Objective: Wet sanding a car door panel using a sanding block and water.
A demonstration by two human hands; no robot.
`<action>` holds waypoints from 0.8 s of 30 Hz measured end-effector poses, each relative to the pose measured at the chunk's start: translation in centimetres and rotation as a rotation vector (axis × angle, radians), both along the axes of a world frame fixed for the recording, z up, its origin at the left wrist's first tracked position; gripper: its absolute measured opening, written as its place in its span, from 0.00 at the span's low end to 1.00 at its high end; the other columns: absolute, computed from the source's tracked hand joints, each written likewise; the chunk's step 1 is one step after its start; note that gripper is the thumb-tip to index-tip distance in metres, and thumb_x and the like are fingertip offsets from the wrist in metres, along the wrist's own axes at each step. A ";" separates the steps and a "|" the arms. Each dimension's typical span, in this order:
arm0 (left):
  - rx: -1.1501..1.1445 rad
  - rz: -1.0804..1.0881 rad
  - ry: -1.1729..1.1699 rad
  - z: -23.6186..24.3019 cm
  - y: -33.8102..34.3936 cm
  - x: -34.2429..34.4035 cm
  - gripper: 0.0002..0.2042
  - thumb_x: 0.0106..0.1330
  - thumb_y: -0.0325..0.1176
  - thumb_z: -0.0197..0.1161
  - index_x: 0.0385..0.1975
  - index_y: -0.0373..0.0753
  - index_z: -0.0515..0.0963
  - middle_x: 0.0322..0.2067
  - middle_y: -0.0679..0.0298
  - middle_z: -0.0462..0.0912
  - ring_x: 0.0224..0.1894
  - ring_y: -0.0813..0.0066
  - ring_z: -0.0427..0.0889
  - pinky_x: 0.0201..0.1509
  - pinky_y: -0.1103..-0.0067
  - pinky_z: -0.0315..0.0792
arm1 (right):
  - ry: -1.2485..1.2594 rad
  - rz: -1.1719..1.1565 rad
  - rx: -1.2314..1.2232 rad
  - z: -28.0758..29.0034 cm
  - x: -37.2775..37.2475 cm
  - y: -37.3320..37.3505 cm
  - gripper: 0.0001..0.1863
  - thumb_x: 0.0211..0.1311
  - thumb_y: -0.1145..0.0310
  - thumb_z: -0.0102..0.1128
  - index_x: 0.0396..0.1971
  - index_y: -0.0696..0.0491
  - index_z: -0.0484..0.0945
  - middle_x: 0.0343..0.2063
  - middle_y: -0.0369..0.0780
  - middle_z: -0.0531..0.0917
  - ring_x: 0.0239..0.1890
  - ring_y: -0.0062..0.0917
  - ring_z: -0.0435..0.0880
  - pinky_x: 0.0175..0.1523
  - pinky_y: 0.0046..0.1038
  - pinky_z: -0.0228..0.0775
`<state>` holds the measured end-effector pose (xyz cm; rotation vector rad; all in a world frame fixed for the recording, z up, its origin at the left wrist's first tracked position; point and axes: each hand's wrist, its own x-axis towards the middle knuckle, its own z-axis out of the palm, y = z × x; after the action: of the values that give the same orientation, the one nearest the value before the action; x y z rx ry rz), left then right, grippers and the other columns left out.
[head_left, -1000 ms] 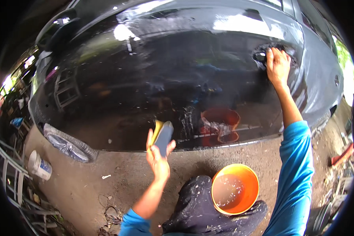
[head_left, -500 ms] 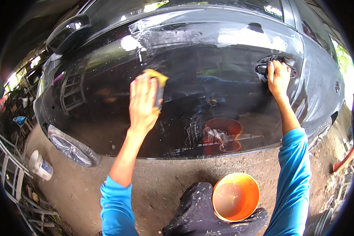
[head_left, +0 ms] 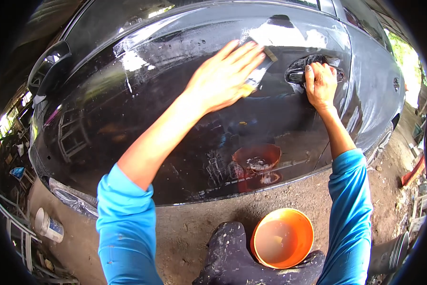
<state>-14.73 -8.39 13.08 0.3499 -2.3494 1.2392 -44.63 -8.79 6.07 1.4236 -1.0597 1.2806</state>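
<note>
My left hand presses a sanding pad, a grey sheet with yellow at its lower end, flat against the wet black car door. Its fingers lie over the pad and hide part of it. At the upper right of the same door, my right hand is wrapped around the door handle. White streaks and water drops mark the door's upper part. An orange bucket of cloudy water stands between my legs, a small yellowish piece inside it.
The side mirror juts out at the upper left. Below it is a covered front wheel. A white bucket lies tipped on the dirt floor beside metal frames. A dark bucket is at the lower right.
My left hand has swept the sanding pad up and to the right across the door, closer to the handle. My right hand keeps its hold on the handle. The view has shifted slightly.
</note>
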 end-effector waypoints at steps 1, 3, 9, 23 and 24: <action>0.052 0.000 -0.003 -0.4 0.7 1.8 0.36 0.56 0.42 0.66 0.64 0.32 0.64 0.66 0.52 0.65 0.70 0.62 0.61 0.74 0.62 0.52 | 0.014 -0.011 0.033 0.1 -0.7 0.2 0.11 0.63 0.67 0.56 0.21 0.51 0.72 0.20 0.37 0.73 0.30 0.34 0.73 0.44 0.36 0.62; 0.054 0.111 0.097 -2.6 2.1 10.1 0.38 0.50 0.36 0.70 0.63 0.31 0.65 0.63 0.50 0.68 0.69 0.56 0.64 0.73 0.58 0.55 | 0.007 -0.015 -0.056 0.0 -0.8 0.1 0.12 0.64 0.66 0.54 0.20 0.51 0.70 0.20 0.37 0.72 0.28 0.34 0.73 0.43 0.36 0.62; -0.049 0.073 0.308 -3.4 2.6 5.0 0.30 0.48 0.30 0.68 0.54 0.28 0.72 0.54 0.48 0.76 0.57 0.50 0.74 0.65 0.60 0.65 | 0.019 -0.029 -0.059 0.5 -0.4 0.4 0.13 0.65 0.66 0.52 0.20 0.51 0.70 0.20 0.38 0.72 0.28 0.35 0.73 0.43 0.36 0.62; -0.005 0.363 0.793 -9.2 2.4 10.8 0.32 0.59 0.37 0.64 0.64 0.31 0.65 0.68 0.42 0.58 0.72 0.44 0.53 0.73 0.50 0.44 | 0.023 -0.087 -0.080 0.2 -0.9 -0.2 0.10 0.64 0.66 0.54 0.24 0.53 0.75 0.23 0.39 0.76 0.30 0.35 0.75 0.43 0.36 0.64; -0.005 0.402 0.775 -7.6 2.8 7.8 0.33 0.57 0.37 0.66 0.62 0.32 0.67 0.66 0.43 0.62 0.71 0.44 0.56 0.71 0.49 0.46 | 0.024 -0.078 -0.094 0.2 -1.0 -0.2 0.10 0.64 0.66 0.54 0.25 0.53 0.75 0.23 0.39 0.76 0.31 0.35 0.75 0.44 0.36 0.64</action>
<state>-6.95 -5.58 5.47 1.1170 -1.6431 1.0100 -45.67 -8.95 6.32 1.3116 -1.0161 1.2376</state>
